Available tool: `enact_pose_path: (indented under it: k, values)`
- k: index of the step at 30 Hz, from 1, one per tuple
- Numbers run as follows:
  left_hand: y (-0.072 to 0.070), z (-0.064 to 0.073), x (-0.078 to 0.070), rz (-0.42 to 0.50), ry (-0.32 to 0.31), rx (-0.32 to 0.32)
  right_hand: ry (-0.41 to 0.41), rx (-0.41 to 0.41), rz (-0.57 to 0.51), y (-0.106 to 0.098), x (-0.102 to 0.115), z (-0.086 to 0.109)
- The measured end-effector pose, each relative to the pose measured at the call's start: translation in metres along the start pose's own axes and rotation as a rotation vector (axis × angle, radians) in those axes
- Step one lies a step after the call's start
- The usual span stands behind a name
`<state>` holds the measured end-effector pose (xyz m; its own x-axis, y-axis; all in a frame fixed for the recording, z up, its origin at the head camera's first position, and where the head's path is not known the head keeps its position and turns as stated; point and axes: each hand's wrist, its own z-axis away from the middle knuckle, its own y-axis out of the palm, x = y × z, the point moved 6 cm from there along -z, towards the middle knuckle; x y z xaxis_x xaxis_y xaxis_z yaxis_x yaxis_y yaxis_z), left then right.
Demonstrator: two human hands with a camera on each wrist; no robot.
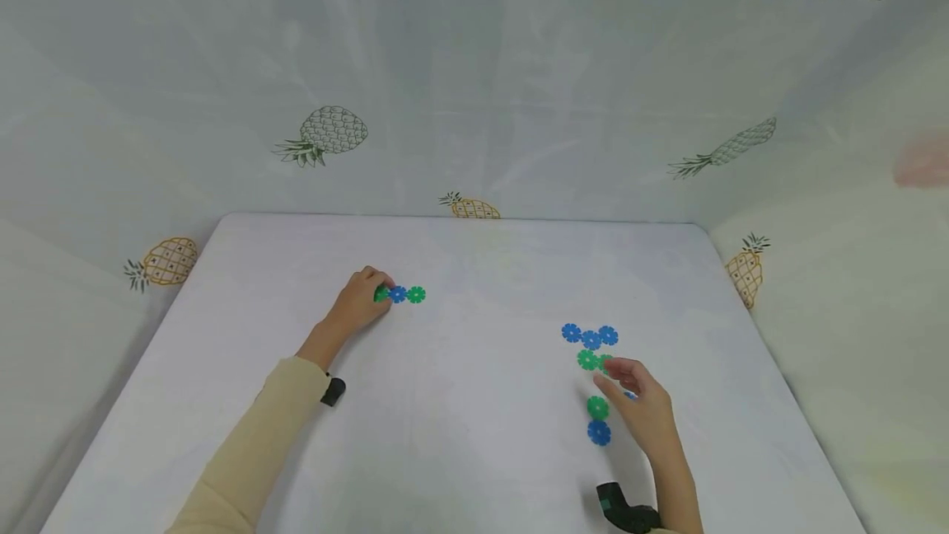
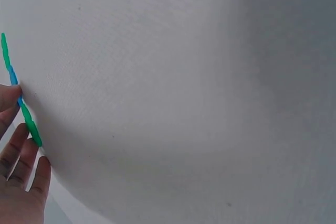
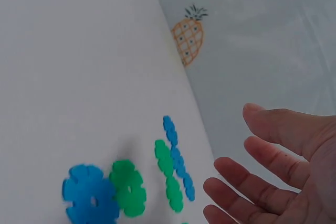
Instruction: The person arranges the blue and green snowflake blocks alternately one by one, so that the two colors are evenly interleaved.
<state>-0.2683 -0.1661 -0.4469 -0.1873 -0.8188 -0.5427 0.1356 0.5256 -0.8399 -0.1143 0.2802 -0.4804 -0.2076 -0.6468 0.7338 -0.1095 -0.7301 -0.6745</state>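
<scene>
In the head view my left hand (image 1: 357, 303) pinches a short row of linked plastic snowflake discs, with a blue disc (image 1: 398, 294) between two green ones. The left wrist view shows this row (image 2: 30, 123) edge-on between the thumb and fingers. My right hand (image 1: 643, 406) hovers with parted, relaxed fingers by two green discs (image 1: 586, 359) and holds nothing. Several blue discs (image 1: 591, 340) lie just beyond them. Nearer to me are a green disc (image 1: 597, 408) and a blue disc (image 1: 599, 433). Another blue disc (image 1: 630, 395) is mostly hidden behind the right hand.
Everything lies on a white table (image 1: 474, 419). Its far edge meets a pale curtain (image 1: 519, 105) printed with pineapples, which also hangs along both sides. Dark wrist devices are on the left (image 1: 334, 391) and right (image 1: 626, 511) arms.
</scene>
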Motion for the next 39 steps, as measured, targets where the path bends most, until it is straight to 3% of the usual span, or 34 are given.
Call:
enact_pose_path:
  k: [1,3,10,17,30,39]
  values:
    - [0.000,0.000,0.000,0.001,-0.001,-0.001,0.002,-0.027,0.023,0.001,-0.013,-0.001]
    - [0.001,0.000,0.001,0.004,-0.007,-0.001,0.024,-0.043,0.028,-0.005,-0.018,0.004]
    - [0.000,-0.001,-0.001,-0.005,-0.013,-0.002,0.131,-0.123,0.023,-0.029,0.013,0.037]
    - [0.000,-0.001,-0.002,-0.006,-0.005,-0.001,0.262,-0.143,0.054,-0.031,0.007,0.046]
    - [-0.001,0.001,-0.003,0.017,-0.010,0.011,0.247,-0.050,0.152,-0.023,-0.004,0.037]
    - [-0.003,0.002,-0.003,0.007,0.002,0.012,0.210,-0.040,0.173,-0.024,-0.002,0.033]
